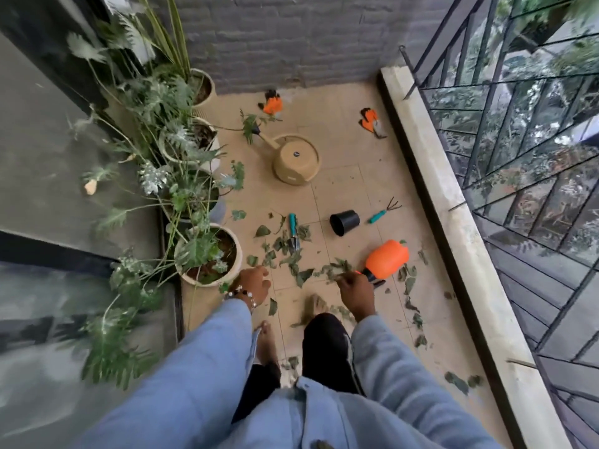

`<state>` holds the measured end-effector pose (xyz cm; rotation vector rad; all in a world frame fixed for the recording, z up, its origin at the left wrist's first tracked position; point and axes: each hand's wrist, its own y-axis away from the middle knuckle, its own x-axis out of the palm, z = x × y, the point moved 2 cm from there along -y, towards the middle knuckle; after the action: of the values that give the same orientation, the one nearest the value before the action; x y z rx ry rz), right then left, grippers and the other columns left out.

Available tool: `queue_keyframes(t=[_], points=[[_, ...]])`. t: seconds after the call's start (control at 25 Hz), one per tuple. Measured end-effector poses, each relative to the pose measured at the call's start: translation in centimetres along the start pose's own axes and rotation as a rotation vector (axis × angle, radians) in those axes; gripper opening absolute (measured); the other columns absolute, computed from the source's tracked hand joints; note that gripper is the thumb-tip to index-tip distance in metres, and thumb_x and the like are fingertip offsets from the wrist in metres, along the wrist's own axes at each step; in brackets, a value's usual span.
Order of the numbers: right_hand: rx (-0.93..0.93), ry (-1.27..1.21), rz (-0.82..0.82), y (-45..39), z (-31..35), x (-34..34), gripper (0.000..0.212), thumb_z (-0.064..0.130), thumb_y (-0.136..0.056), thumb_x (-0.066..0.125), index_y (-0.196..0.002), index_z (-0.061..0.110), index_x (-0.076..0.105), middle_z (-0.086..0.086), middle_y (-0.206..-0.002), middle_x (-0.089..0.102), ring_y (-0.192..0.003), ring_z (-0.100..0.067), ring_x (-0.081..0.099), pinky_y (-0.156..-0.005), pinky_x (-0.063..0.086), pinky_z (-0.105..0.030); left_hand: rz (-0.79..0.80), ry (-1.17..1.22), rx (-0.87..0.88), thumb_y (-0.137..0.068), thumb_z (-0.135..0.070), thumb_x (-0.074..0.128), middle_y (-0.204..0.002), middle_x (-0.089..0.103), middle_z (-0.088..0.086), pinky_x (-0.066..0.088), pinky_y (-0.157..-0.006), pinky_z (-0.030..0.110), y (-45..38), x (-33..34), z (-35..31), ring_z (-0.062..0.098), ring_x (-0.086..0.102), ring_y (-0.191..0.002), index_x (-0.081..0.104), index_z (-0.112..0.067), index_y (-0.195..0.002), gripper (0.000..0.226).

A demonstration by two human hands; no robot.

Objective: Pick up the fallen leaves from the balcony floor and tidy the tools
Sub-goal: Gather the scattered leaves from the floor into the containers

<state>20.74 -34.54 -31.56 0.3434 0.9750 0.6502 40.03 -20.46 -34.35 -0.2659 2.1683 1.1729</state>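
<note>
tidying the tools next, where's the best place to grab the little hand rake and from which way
Take the hand rake by its teal handle, the thicker end, which points toward the person, beside the tipped black pot. Coming from above looks easiest: it lies flat on the tile with its dark prongs aimed away toward the ledge.

Head-worn wide view, looking steeply down, near the hands, over balcony floor (340, 176)

Leaves (293, 254), trowel (293, 230), sprayer (385, 259) clutter the near floor (343, 131); bare tile beyond.
</note>
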Motion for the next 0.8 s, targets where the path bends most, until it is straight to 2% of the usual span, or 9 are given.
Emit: queue_keyframes(t=[0.04, 0.12, 0.2, 0.28, 0.32, 0.36, 0.44, 0.56, 0.8], points=[[0.003, 0.006, 0.015, -1.3, 0.3, -0.5, 0.023, 0.013, -0.093, 0.054, -0.075, 0.002, 0.064, -0.026, -0.088, 0.066, -0.081, -0.035, 0.057, -0.063, 0.029, -0.03, 0.007, -0.003, -0.008, -0.096, -0.021, 0.053, -0.131, 0.058, 0.017, 0.042, -0.1, 0.035, -1.3, -0.3, -0.5, 0.034, 0.053, -0.121, 0.057, -0.01, -0.128, 0.034], [-0.012, 0.036, 0.036, -4.6, 0.6, -1.4, 0.037, 0.011, -0.092, 0.053, -0.057, 0.018, 0.045, -0.018, -0.072, 0.056, -0.072, -0.024, 0.048, -0.063, 0.026, -0.027, -0.001, 0.003, -0.036, -0.095, -0.022, 0.054, -0.129, 0.059, 0.018, 0.043, -0.099, 0.035, -3.9, -1.0, -1.5, 0.035, 0.054, -0.118, 0.057, -0.01, -0.128, 0.035], [-0.016, 0.079, 0.101, -9.2, 0.8, -2.1, 0.042, 0.011, -0.092, 0.052, -0.055, 0.026, 0.037, -0.012, -0.073, 0.054, -0.074, -0.022, 0.049, -0.064, 0.029, -0.025, -0.015, 0.038, -0.07, -0.094, -0.021, 0.056, -0.122, 0.063, 0.02, 0.046, -0.095, 0.036, -7.1, -1.5, -2.7, 0.035, 0.057, -0.113, 0.06, -0.009, -0.125, 0.033], [-0.038, 0.165, 0.202, -14.6, 1.0, -2.2, 0.03, 0.01, -0.09, 0.052, -0.066, 0.028, 0.056, -0.015, -0.087, 0.066, -0.085, -0.029, 0.061, -0.069, 0.037, -0.028, -0.038, 0.084, -0.112, -0.094, -0.019, 0.057, -0.114, 0.067, 0.021, 0.047, -0.09, 0.036, -10.6, -1.8, -4.3, 0.036, 0.06, -0.107, 0.063, -0.007, -0.121, 0.031], [-0.058, 0.193, 0.238, -17.5, 0.9, -2.0, 0.021, 0.009, -0.09, 0.053, -0.079, 0.02, 0.068, -0.015, -0.098, 0.07, -0.094, -0.032, 0.063, -0.074, 0.041, -0.03, -0.044, 0.115, -0.136, -0.094, -0.018, 0.058, -0.111, 0.068, 0.021, 0.048, -0.088, 0.036, -12.6, -1.6, -5.0, 0.037, 0.061, -0.105, 0.064, -0.006, -0.12, 0.029], [-0.079, 0.221, 0.254, -20.0, 0.8, -1.7, 0.018, 0.008, -0.089, 0.054, -0.09, 0.011, 0.072, -0.015, -0.105, 0.071, -0.1, -0.034, 0.063, -0.08, 0.044, -0.032, -0.048, 0.137, -0.156, -0.093, -0.018, 0.058, -0.11, 0.069, 0.021, 0.047, -0.086, 0.034, -14.3, -1.4, -5.5, 0.036, 0.062, -0.104, 0.064, -0.005, -0.118, 0.029], [-0.107, 0.287, 0.276, -25.2, 0.2, -0.4, 0.02, 0.008, -0.09, 0.053, -0.099, 0.006, 0.071, -0.015, -0.108, 0.07, -0.102, -0.037, 0.062, -0.083, 0.043, -0.032, -0.036, 0.181, -0.202, -0.094, -0.018, 0.058, -0.112, 0.069, 0.018, 0.045, -0.086, 0.031, -18.2, 0.2, -6.0, 0.034, 0.062, -0.106, 0.064, -0.007, -0.119, 0.028], [-0.088, 0.333, 0.295, -34.2, -2.8, 4.3, 0.022, 0.01, -0.09, 0.054, -0.105, 0.007, 0.07, -0.014, -0.112, 0.069, -0.106, -0.036, 0.061, -0.085, 0.037, -0.029, 0.004, 0.255, -0.284, -0.093, -0.022, 0.059, -0.114, 0.069, 0.015, 0.044, -0.088, 0.03, -25.9, 5.1, -4.9, 0.033, 0.062, -0.108, 0.065, -0.012, -0.118, 0.027], [-0.164, 0.402, 0.38, -48.9, -10.1, 19.8, 0.036, 0.014, -0.089, 0.057, -0.125, 0.008, 0.058, -0.016, -0.125, 0.06, -0.114, -0.034, 0.055, -0.094, 0.043, -0.033, 0.082, 0.324, -0.397, -0.094, -0.019, 0.057, -0.116, 0.069, 0.009, 0.043, -0.088, 0.024, -40.4, 17.0, 1.5, 0.026, 0.061, -0.11, 0.067, -0.013, -0.116, 0.025]])
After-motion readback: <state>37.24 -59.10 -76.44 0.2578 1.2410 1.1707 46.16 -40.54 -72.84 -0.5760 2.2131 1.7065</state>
